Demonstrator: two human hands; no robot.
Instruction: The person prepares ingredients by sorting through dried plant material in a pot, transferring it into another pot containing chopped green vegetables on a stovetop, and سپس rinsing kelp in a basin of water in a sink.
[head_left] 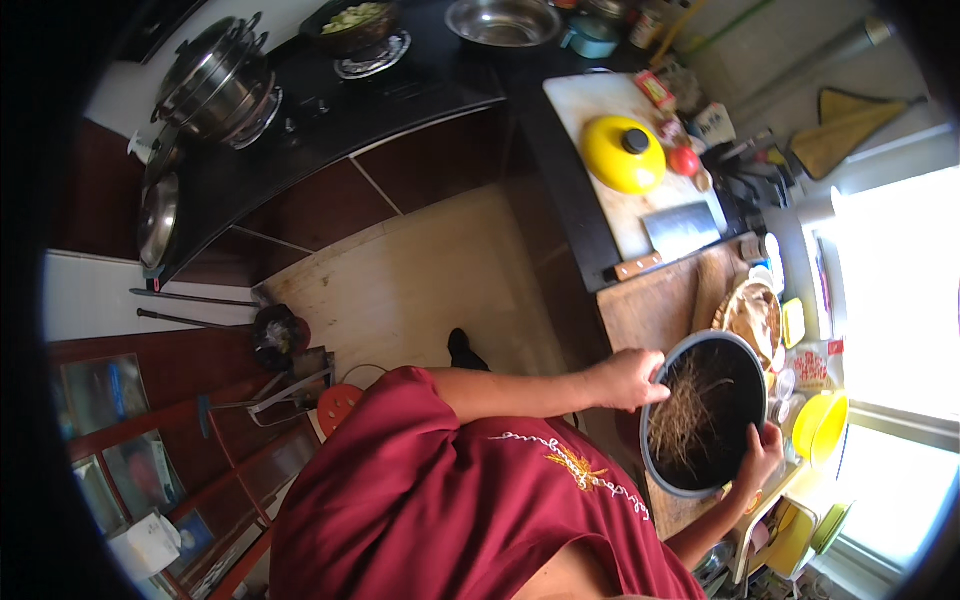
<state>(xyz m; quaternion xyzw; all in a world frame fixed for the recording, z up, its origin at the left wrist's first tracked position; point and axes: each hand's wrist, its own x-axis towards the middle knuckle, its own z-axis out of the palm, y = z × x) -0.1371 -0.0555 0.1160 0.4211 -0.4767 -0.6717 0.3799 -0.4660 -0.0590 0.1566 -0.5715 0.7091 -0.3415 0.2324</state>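
Note:
A round dark pot with a grey rim sits tilted at the edge of a wooden counter. Inside it lies a tangle of thin brown dried strands. My left hand grips the pot's near rim on its upper left side. On the lower right side, my right hand holds the rim, fingers curled over the edge. Both forearms reach out from my red shirt.
A cleaver and a yellow domed lid lie on a white cutting board, with a tomato beside them. A black stove holds steel pots and a pan of chopped greens. Yellow bowls stand by the window.

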